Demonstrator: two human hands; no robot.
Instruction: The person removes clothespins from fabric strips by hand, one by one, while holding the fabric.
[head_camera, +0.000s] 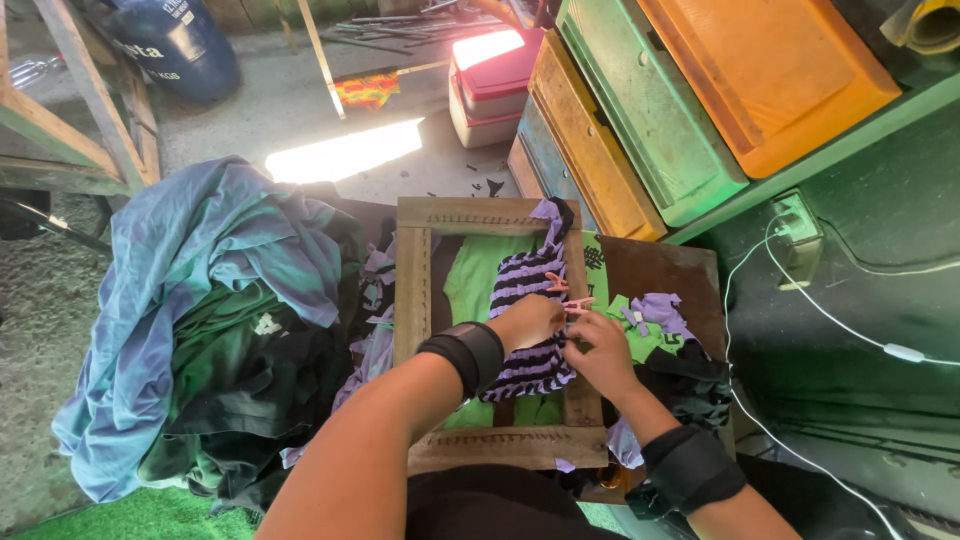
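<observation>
A wooden loom frame (412, 290) with rows of nails lies in front of me. A band of woven purple and black cloth strips (520, 285) runs down its right side. My left hand (528, 322) rests on the weave, fingers curled around a strip. My right hand (598, 352) is just beside it at the frame's right bar, pinching a purple strip. A pair of pink-handled scissors (568, 296) lies at the fingertips of both hands. Both wrists wear black bands. Green cloth (472, 275) shows under the frame.
A heap of blue, green and black garments (215, 310) fills the left. Cut purple scraps (655, 312) lie on a brown board at the right. Stacked orange and green crates (650, 110) stand behind, a white cable (830, 320) trails right, and a red-lidded box (490, 85) sits beyond.
</observation>
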